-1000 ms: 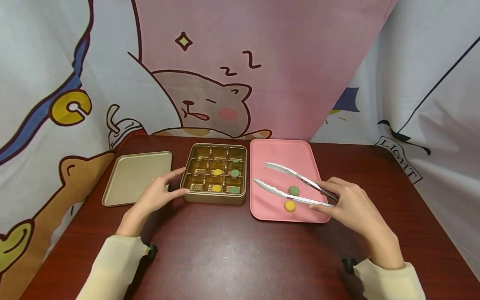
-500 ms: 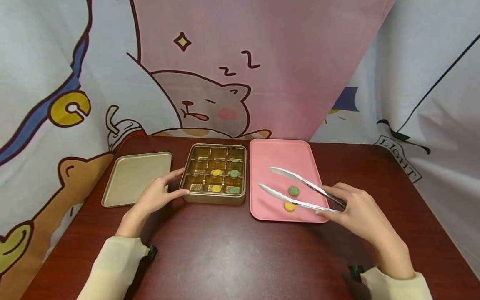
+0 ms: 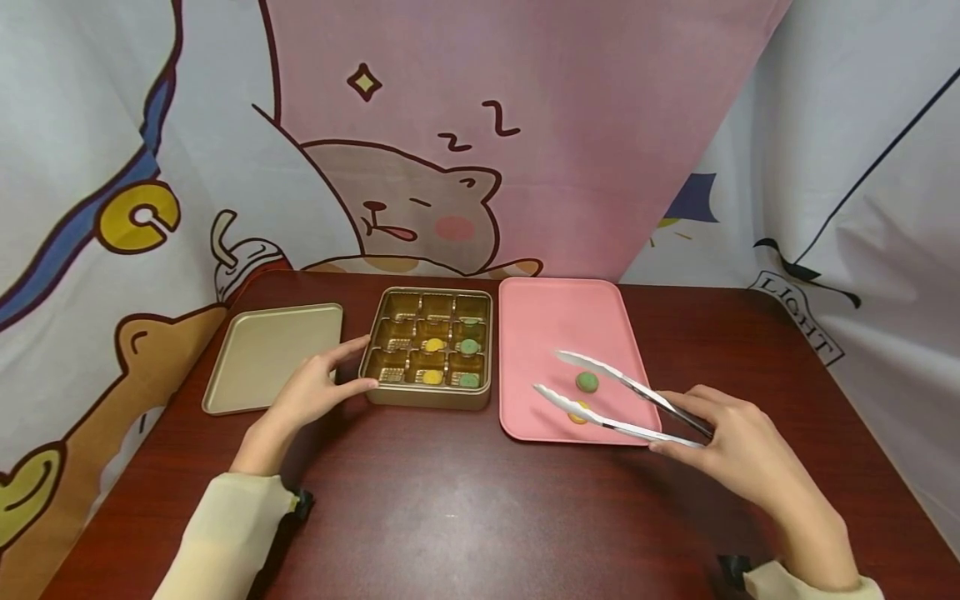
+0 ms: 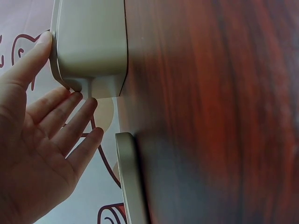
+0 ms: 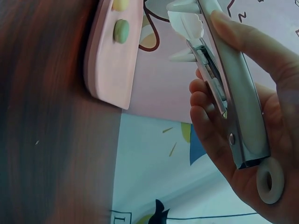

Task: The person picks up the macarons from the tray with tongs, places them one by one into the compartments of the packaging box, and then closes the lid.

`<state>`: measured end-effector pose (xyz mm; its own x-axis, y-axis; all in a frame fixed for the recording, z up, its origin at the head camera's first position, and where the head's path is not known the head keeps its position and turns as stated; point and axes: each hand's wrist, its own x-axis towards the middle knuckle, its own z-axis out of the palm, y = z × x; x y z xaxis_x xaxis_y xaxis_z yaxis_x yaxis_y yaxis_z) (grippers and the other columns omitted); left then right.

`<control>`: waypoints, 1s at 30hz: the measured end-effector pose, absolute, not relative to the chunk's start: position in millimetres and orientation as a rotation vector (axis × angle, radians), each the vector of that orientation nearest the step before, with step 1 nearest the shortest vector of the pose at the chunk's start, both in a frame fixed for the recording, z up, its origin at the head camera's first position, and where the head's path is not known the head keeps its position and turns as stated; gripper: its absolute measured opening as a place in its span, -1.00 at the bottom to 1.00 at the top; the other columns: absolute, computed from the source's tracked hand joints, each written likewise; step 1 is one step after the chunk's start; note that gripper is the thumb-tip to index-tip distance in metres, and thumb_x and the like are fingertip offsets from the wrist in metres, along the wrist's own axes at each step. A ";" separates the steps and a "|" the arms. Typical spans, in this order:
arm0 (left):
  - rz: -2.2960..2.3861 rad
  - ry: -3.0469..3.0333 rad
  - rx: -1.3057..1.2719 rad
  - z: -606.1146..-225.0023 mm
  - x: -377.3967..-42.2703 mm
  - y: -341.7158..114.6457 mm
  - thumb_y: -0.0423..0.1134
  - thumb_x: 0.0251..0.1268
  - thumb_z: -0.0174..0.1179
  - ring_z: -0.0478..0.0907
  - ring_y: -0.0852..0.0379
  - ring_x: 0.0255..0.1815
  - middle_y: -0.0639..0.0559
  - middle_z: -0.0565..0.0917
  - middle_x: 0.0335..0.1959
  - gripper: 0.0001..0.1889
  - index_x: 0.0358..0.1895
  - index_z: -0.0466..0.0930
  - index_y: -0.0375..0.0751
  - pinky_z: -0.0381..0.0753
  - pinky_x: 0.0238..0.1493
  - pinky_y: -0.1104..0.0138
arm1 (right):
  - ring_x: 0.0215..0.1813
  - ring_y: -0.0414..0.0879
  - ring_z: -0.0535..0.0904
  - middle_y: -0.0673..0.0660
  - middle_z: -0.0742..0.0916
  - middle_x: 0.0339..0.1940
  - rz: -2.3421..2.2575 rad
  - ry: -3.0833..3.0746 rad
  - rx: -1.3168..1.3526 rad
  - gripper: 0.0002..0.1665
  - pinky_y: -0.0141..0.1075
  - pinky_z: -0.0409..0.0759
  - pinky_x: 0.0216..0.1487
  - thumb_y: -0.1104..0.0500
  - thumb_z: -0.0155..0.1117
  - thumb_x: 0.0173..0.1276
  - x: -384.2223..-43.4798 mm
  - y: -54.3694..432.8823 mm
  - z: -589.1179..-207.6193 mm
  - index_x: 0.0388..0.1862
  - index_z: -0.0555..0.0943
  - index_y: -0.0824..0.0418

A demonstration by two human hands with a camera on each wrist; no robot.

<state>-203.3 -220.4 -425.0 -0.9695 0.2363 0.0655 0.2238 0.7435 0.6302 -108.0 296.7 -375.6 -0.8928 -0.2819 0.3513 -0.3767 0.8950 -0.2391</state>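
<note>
My left hand (image 3: pixel 303 396) touches the front left corner of a gold box (image 3: pixel 427 398), thumb at the front rim and fairly straight fingers along the left side. The box has a gold divided insert holding several yellow and green round pieces that look like macarons. My right hand (image 3: pixel 750 442) holds metal tongs (image 3: pixel 626 382), thumb on one arm and fingers on the other. The tongs' tips are spread above the pink tray (image 3: pixel 555 308), with nothing between them. On the tray lie a green macaron (image 3: pixel 587 382) and a yellow macaron (image 3: pixel 579 419), partly hidden by the lower tong arm.
A flat gold lid (image 3: pixel 262 354) lies left of the box on the dark wooden table (image 3: pixel 450 517). The pink tray stands close to the box's right side. A printed cloth (image 3: pixel 585 125) hangs behind the table and at both sides.
My right hand has drawn the spread tongs to the right and slightly nearer to me, so a tong arm now crosses the yellow macaron. The left hand and box stay put.
</note>
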 end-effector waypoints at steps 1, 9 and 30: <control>1.051 2.916 0.385 -425.0 -203.3 -220.5 0.03 0.19 0.41 0.45 -0.31 0.37 -0.30 0.50 0.37 -0.21 0.49 0.34 -0.04 0.42 0.30 -0.20 | -0.42 -0.36 0.38 -0.24 0.65 -0.32 0.432 -2.751 0.490 -0.34 -0.38 0.35 -0.42 -0.16 0.68 -0.14 -106.7 298.3 -376.4 -0.02 0.75 0.05; 1.050 2.919 0.384 -425.0 -202.9 -220.5 0.06 0.18 0.41 0.45 -0.32 0.36 -0.32 0.49 0.37 -0.20 0.48 0.34 -0.04 0.44 0.28 -0.20 | -0.44 -0.40 0.35 -0.28 0.60 -0.34 0.428 -2.765 0.493 -0.37 -0.43 0.29 -0.43 -0.16 0.69 -0.17 -95.7 311.8 -382.4 -0.08 0.76 0.02; 1.049 2.916 0.365 -423.5 -202.4 -219.0 0.03 0.19 0.41 0.44 -0.32 0.38 -0.31 0.47 0.38 -0.21 0.49 0.34 -0.02 0.42 0.30 -0.20 | -0.43 -0.42 0.33 -0.33 0.55 -0.44 0.417 -2.875 0.469 -0.45 -0.45 0.24 -0.41 -0.17 0.65 -0.08 -84.8 330.9 -386.1 -0.05 0.75 -0.12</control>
<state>-202.4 -219.0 -423.5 -0.9724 0.2259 0.0590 0.2117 0.7466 0.6308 -84.8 330.9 -386.1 -0.9299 -0.2802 0.2381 -0.3363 0.9100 -0.2426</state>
